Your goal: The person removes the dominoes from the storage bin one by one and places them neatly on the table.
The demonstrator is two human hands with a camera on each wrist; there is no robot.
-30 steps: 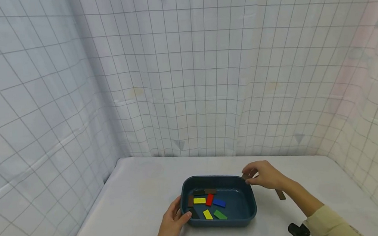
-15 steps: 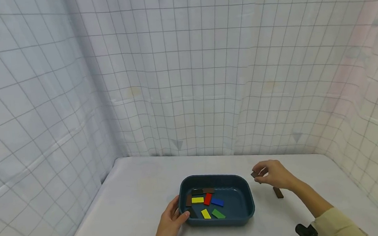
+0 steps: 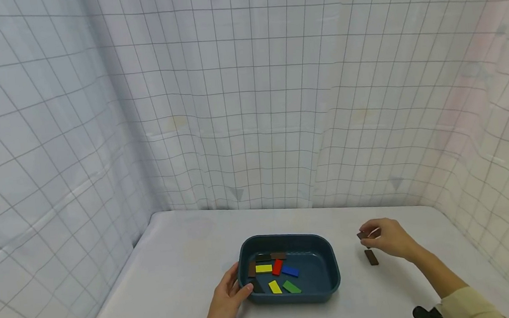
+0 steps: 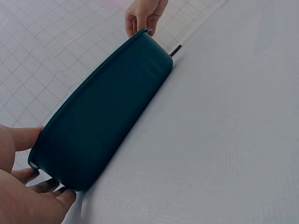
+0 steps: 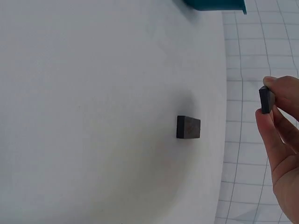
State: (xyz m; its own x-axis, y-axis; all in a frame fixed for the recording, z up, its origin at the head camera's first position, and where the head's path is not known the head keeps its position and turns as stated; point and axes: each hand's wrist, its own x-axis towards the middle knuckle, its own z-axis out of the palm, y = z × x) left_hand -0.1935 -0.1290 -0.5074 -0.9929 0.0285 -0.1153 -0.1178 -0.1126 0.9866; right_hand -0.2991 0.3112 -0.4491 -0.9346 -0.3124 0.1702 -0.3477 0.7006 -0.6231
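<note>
My left hand (image 3: 223, 303) grips the left end of a dark teal plastic tub (image 3: 332, 273), thumb over its rim and fingers along the outer side. Inside lie several flat rectangular blocks: yellow (image 3: 264, 269), red (image 3: 277, 267), blue (image 3: 290, 271), green (image 3: 291, 287), brown and black. To the right of the tub my right hand (image 3: 388, 238) is raised over the table, pinching a dark brown block (image 5: 266, 100) between thumb and fingertips. Below that hand a second dark brown block (image 3: 371, 257) lies on the white cloth.
White cloth (image 3: 177, 266) covers the table. White gridded curtains (image 3: 249, 104) stand behind it and along both sides. A black object (image 3: 427, 315) shows beside the right sleeve (image 3: 467, 304) at the lower edge; its kind is unclear.
My right hand has moved rightward from the tub's far right corner with the brown block still pinched, now above the block on the table. The left hand keeps its grip on the tub.
</note>
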